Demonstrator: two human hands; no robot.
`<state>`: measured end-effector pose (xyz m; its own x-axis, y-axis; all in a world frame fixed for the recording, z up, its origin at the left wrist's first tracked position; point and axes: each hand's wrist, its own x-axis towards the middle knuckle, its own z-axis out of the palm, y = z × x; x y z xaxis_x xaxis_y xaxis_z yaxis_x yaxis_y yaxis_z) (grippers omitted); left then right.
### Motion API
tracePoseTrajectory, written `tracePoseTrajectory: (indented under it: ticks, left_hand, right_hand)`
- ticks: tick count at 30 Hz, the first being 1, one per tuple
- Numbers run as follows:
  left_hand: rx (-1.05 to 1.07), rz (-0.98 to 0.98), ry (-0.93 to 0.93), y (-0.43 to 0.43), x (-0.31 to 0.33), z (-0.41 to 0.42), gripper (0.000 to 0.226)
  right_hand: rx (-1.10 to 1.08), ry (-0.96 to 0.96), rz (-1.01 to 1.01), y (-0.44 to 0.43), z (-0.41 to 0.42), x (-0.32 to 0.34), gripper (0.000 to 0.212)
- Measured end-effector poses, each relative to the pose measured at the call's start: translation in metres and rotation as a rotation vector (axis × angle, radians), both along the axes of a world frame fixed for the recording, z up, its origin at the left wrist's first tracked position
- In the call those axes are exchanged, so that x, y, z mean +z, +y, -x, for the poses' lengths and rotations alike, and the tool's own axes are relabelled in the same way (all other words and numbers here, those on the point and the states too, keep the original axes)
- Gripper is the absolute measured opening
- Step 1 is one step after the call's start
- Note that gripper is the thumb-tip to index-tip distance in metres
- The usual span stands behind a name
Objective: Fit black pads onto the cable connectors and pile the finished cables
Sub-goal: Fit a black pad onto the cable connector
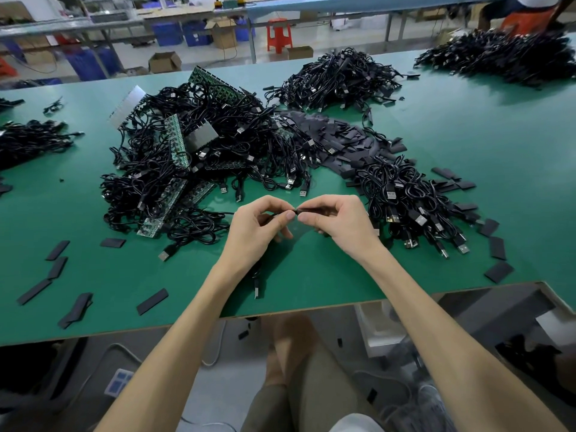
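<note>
The left hand [261,226] pinches the end of a cable [218,212] between thumb and forefinger. The right hand [336,219] pinches a black pad [311,209] the same way. The two pieces meet end to end between the fingertips, just above the tabletop [311,275]. The cable trails from the left hand toward the left edge. A plug [257,288] lies under the left wrist close to the near edge; whether it belongs to the same cable cannot be told.

Under and before the hands a bare green patch runs to the near edge. A pile of cables [405,201], plugs pointing toward the near edge, sits just beside the right hand. A larger tangle [193,157], mixed with green circuit boards, sits beyond the left hand. Behind them lies a heap of pads [336,135], and a further cable pile [336,76] is toward the far edge. More piles sit at the far right corner [498,57] and at the left edge [31,141]. Loose pads are scattered along the near edge [152,300] and near the right edge [498,271].

Beyond the far edge are other benches, blue crates, cardboard boxes and a red stool [279,34].
</note>
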<state>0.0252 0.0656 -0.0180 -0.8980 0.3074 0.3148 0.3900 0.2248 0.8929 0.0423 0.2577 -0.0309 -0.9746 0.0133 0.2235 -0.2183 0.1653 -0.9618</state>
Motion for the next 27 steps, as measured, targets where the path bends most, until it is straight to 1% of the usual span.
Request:
tracePoseTrajectory:
  ticks: [4,7,13,27]
  left_hand:
    - [-0.022,-0.004,-0.027,0.0005,-0.0012,0.0024,0.003]
    - [-0.041,0.026,-0.018,0.0009,-0.0025,0.0020,0.003]
    - [-0.055,-0.008,-0.030,-0.0011,-0.0024,0.0022,0.004]
    - [-0.062,-0.027,-0.055,-0.0019,-0.0025,0.0007,0.008]
  right_hand:
    - [-0.012,0.027,-0.039,-0.0015,-0.0019,0.0014,0.017]
    - [-0.014,0.037,-0.016,-0.0012,-0.0042,0.0036,0.016]
    - [-0.009,0.019,-0.013,-0.0013,-0.0074,0.0065,0.013]
    - [0.006,-0.002,-0.020,-0.0030,-0.0086,0.0062,0.014]
